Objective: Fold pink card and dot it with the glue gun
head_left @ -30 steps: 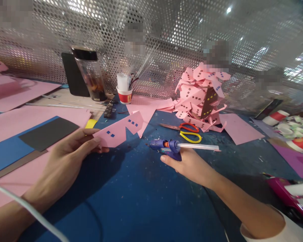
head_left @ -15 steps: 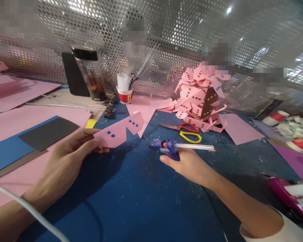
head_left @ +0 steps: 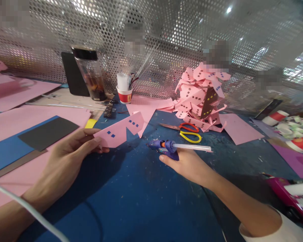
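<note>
Worktop (head_left: 146,208): blue and scuffed, perforated metal panel (head_left: 166,30) rising behind it.
Pink cutout (head_left: 117,133): just left of centre, notched, marked in blue.
Left hand (head_left: 73,151): pinching the cutout's left end.
Right hand (head_left: 188,164): wrapped around the blue glue gun (head_left: 169,147), which points left.
Scissors (head_left: 190,137): red-and-yellow handled, lying just beyond the gun.
Pink paper pile (head_left: 190,92): far side, right of middle.

a black-lidded jar (head_left: 93,79) stands near a red and white cup (head_left: 124,97).

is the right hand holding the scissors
No, the right hand holds a glue gun, while the scissors lie on the blue table beyond it.
</note>
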Motion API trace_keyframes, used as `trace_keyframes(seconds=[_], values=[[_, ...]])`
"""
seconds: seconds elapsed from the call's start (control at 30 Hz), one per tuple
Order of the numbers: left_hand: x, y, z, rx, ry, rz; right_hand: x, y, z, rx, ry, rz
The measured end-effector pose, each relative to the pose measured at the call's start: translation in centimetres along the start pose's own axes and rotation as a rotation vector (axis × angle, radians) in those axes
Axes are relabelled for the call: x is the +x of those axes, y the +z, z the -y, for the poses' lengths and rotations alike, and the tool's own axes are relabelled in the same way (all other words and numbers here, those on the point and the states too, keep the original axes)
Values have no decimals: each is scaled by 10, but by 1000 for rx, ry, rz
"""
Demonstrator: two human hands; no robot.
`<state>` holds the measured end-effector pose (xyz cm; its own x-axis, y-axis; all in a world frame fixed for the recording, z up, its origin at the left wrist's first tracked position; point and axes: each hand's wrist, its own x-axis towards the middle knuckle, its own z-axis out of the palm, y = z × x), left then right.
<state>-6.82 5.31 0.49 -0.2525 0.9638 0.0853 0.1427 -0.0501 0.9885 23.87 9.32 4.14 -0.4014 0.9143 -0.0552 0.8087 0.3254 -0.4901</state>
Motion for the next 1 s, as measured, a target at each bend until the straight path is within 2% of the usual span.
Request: trace_keyframes(seconds=[0.27, 0.53, 0.73, 0.87, 1.0], values=[[0, -1, 2, -9, 11, -2, 1, 0, -1, 48, 9, -10], [1, 3, -2, -8, 15, -1, 2, -2, -5, 258, 23, 47], [2, -1, 5, -2, 19, 9, -1, -1, -5, 477, 67, 88], [4, -2, 7, 6, 30, 16, -5, -2, -1, 541, 49, 104], [1, 1, 0, 30, 8, 40, -10, 2, 5, 593, 6, 90]])
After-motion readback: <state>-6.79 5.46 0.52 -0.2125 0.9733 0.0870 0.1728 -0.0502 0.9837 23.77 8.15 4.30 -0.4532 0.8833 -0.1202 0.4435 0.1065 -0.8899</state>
